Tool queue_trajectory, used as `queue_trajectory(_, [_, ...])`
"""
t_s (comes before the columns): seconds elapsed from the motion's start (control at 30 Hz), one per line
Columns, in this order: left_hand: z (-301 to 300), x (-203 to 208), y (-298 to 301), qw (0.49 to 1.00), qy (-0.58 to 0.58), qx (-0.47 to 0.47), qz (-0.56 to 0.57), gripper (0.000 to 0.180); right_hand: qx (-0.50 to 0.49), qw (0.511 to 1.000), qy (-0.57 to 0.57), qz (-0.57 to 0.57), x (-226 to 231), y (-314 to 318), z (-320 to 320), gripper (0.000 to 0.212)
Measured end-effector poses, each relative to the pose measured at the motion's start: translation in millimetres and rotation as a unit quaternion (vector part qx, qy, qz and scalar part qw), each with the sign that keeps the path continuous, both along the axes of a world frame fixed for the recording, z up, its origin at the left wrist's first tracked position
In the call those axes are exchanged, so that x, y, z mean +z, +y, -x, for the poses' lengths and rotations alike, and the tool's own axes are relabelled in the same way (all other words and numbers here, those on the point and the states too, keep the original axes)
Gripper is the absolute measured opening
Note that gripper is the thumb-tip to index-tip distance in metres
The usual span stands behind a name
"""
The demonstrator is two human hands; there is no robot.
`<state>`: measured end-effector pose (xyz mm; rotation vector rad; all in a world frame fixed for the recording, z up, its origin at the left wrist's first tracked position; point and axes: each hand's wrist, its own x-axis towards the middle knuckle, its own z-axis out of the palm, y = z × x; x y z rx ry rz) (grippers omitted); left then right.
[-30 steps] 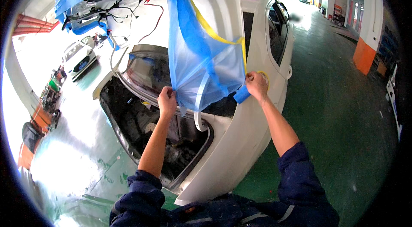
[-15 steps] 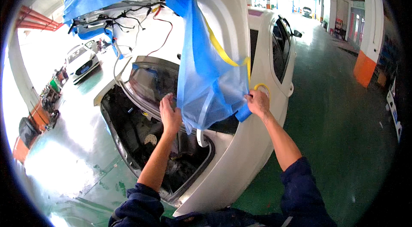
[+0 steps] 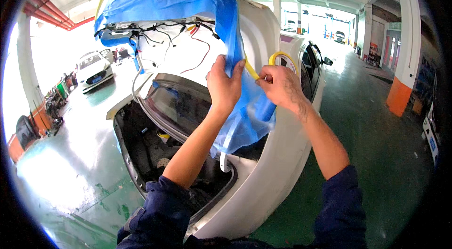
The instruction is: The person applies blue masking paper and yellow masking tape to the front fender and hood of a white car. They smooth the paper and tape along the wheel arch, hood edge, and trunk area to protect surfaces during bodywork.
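Note:
Blue masking film (image 3: 165,2) with a yellow tape edge covers the rim of the white car's raised trunk lid (image 3: 259,28) and hangs down its right side. My left hand (image 3: 224,84) is at the hanging film, thumb and fingers apart with film showing between them; whether the fingertips press it is unclear. The fingers of my right hand (image 3: 285,88) are closed on the yellow masking tape (image 3: 252,71) at the film's edge. Its yellow-edged roll (image 3: 278,54) shows just above that hand, and the rolled blue film (image 3: 266,110) hangs below.
Loose wiring (image 3: 162,32) dangles from the lid. Below are the rear window (image 3: 181,96) and the open trunk (image 3: 136,129), with a white hinge arm (image 3: 225,162) near the film. A white car (image 3: 95,71) stands far left; an orange-and-white pillar (image 3: 399,93) stands right.
Both hands have moved up along the film's edge, the left also to the right. The tape roll has risen with my right hand. The view has shifted, showing more of the lid's top.

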<state>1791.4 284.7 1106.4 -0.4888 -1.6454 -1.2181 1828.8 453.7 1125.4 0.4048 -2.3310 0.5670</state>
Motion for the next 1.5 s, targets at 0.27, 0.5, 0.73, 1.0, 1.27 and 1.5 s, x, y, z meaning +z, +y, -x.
queue_trajectory(0.27, [-11,-20,-32,0.998,0.059,0.025,0.004,0.031,-0.106,0.983,0.054,0.14,2,39,52,0.023])
queue_trajectory(0.5, [3,-25,-43,0.999,0.05,0.01,-0.002,0.029,-0.19,0.956,0.098,0.2,18,27,78,0.033])
queue_trajectory(0.73, [4,-10,-38,0.998,0.05,-0.014,0.038,0.02,-0.152,0.969,0.111,0.16,30,37,85,0.031])
queue_trajectory(1.0, [11,-13,-40,0.998,0.026,-0.04,0.048,0.023,0.095,0.978,0.095,0.161,26,85,118,0.032])
queue_trajectory(1.27, [-27,-35,-25,0.906,0.367,0.167,0.128,0.05,-0.13,0.985,0.067,0.096,15,81,49,0.026])
queue_trajectory(1.5, [-7,-16,31,0.798,0.211,0.135,0.547,0.047,-0.135,0.98,0.113,-0.098,-34,56,31,0.018])
